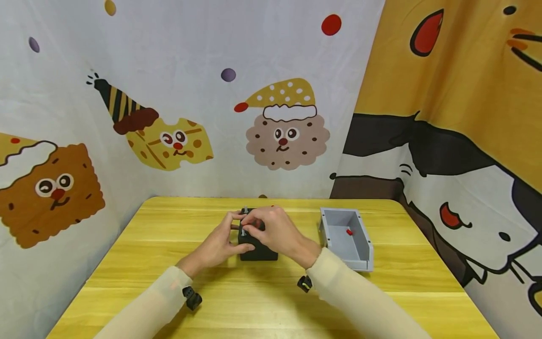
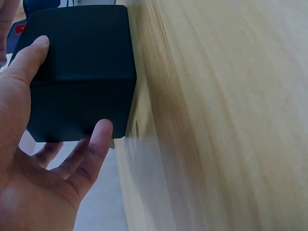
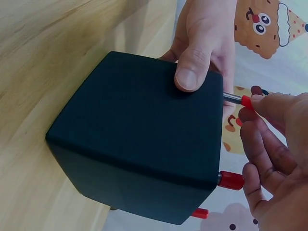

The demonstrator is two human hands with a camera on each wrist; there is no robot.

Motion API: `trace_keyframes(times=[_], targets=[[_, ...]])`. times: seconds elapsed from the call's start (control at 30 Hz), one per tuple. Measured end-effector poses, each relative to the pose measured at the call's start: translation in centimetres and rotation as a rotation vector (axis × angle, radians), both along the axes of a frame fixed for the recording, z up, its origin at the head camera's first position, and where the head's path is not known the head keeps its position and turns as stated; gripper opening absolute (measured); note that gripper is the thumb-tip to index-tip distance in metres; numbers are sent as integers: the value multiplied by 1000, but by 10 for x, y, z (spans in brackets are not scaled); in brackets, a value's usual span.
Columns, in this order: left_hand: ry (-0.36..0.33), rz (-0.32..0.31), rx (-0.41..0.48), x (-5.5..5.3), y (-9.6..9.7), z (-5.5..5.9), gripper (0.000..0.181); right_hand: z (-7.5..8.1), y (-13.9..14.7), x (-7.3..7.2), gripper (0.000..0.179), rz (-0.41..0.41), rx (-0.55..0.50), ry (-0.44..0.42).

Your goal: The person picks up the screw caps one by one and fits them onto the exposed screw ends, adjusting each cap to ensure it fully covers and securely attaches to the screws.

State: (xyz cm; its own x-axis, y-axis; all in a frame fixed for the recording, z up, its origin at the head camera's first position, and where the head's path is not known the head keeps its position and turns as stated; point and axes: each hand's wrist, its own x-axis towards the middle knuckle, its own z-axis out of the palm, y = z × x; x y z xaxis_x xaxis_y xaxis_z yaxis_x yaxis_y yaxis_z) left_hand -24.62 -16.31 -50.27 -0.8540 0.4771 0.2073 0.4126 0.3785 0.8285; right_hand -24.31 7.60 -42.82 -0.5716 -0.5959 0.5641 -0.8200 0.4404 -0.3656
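Red cap pinched by fingers of the right hand, atop a metal post!
Both are aligned upright; the black block beneath is clasped on the worktop by the left hand.

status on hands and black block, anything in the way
Left hand holding black block. Right hand pinching red cap at metal rod. Nothing visibly blocking; gray bin off to the right.

Head view looks forward and down from farther off; close wrist views share its black, box-shaped block.
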Motion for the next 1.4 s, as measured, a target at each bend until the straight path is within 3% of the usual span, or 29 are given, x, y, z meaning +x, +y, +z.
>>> trace_keyframes(times=[0.43, 1.4], targets=[[-20, -7, 14, -1, 0, -1, 74, 0, -5, 0, 7, -14, 50, 19], [-20, -14, 14, -1, -2, 0, 72, 4, -7, 0, 8, -15, 59, 12]])
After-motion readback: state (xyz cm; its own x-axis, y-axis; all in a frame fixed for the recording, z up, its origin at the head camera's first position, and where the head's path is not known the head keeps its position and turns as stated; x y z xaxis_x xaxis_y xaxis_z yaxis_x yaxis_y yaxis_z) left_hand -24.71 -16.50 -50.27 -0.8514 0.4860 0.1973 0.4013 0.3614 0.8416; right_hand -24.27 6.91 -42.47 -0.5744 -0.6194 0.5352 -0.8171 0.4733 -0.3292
